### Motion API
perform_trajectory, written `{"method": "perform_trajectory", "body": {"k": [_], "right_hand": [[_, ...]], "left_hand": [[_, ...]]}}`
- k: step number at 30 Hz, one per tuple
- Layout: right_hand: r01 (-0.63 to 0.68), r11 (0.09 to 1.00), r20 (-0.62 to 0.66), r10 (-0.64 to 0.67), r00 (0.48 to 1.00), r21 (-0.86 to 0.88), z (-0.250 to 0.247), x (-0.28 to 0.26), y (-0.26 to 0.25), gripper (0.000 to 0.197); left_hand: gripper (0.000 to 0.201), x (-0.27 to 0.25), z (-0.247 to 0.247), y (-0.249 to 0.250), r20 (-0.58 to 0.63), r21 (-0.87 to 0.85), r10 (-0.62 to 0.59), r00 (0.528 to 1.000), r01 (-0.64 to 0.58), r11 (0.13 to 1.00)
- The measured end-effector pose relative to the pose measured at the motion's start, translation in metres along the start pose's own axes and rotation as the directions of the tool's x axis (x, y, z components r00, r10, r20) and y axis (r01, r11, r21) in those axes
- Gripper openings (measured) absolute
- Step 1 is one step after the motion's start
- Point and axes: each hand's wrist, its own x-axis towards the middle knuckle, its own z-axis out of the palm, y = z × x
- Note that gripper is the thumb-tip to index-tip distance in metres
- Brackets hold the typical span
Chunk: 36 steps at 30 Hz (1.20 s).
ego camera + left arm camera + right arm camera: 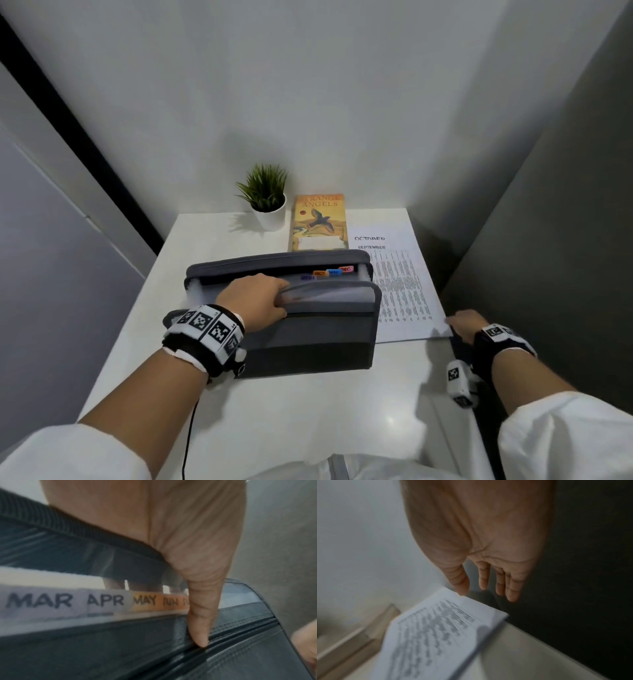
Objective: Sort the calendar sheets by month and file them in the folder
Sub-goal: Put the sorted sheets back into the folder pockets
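An open grey accordion folder [308,339] stands at the middle of the white table. Its month tabs [332,272] show at the top, and the left wrist view reads MAR, APR, MAY, JUN on the tabs [102,600]. My left hand [279,299] grips the folder's front wall, with the fingers inside and the thumb [199,622] outside on the front. To the right of the folder lie the calendar sheets [400,291], with SEPTEMBER on top and OCTOBER showing behind it. My right hand [460,323] is at their near right corner, its fingers straight. In the right wrist view the thumb of my right hand [475,586] reaches the corner of the sheets [436,635]; whether it touches is unclear.
A small potted plant [267,202] and an orange book [320,222] stand at the back of the table [308,411]. A dark panel [548,240] runs close along the table's right edge, just past the sheets. White walls close off the back.
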Motion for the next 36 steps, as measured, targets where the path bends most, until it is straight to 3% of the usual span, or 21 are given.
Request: {"method": "perform_trajectory", "body": {"k": [2,5,8,10,12,15,20,23,25,28,32,36], "right_hand": [[-0.066,0.996,0.019,0.064,0.998,0.062,0.007,0.007,0.020,0.047],[-0.083,0.961,0.060,0.069,0.996,0.266,0.013,0.016,0.029,0.042],[-0.144,0.824,0.071,0.126,0.989,0.547,0.014,0.022,0.023,0.035],[-0.172,0.764,0.077,0.159,0.984,0.622,0.014,0.024,0.016,0.032],[-0.175,0.772,0.124,0.125,0.984,0.611,0.013,0.022,0.008,0.030],[-0.166,0.855,0.218,0.063,0.974,0.492,0.012,0.020,-0.007,0.030],[-0.113,0.983,0.181,0.085,0.980,0.145,0.012,0.015,-0.031,0.029],[-0.120,0.973,0.233,0.072,0.970,0.198,0.023,0.016,-0.040,0.041],[0.006,0.995,0.170,0.012,0.985,-0.104,0.026,0.016,-0.046,0.048],[0.139,0.955,0.083,-0.121,0.989,-0.263,0.024,0.018,-0.053,0.039],[0.182,0.956,0.026,-0.181,0.983,-0.228,0.002,0.009,-0.065,0.028],[0.338,0.940,-0.221,-0.338,0.915,-0.038,-0.046,-0.015,-0.097,0.024]], "left_hand": [[0.031,0.002,0.000,0.000,0.002,-0.005,-0.017,1.000,0.017,1.000],[0.034,0.004,0.000,-0.001,0.009,-0.026,-0.042,0.999,0.042,0.999],[0.034,0.005,0.000,-0.001,0.009,-0.055,-0.058,0.998,0.059,0.997],[0.030,0.004,0.000,-0.001,0.013,-0.051,-0.064,0.998,0.064,0.997],[0.021,0.004,0.000,0.000,0.015,-0.041,-0.065,0.998,0.066,0.997],[0.018,0.003,-0.001,0.000,0.027,-0.040,-0.070,0.997,0.071,0.997],[0.021,0.001,0.000,0.000,0.043,-0.062,-0.064,0.997,0.067,0.996],[0.024,-0.001,0.000,-0.001,0.053,-0.071,-0.055,0.997,0.059,0.996],[0.018,-0.002,0.000,-0.001,0.060,-0.092,-0.059,0.996,0.065,0.994],[0.017,-0.004,-0.002,0.000,0.083,-0.128,-0.065,0.994,0.076,0.989],[0.016,-0.007,-0.004,0.003,0.118,-0.155,-0.039,0.992,0.057,0.986],[0.018,-0.010,-0.007,0.007,0.131,-0.147,-0.020,0.991,0.039,0.988]]}}
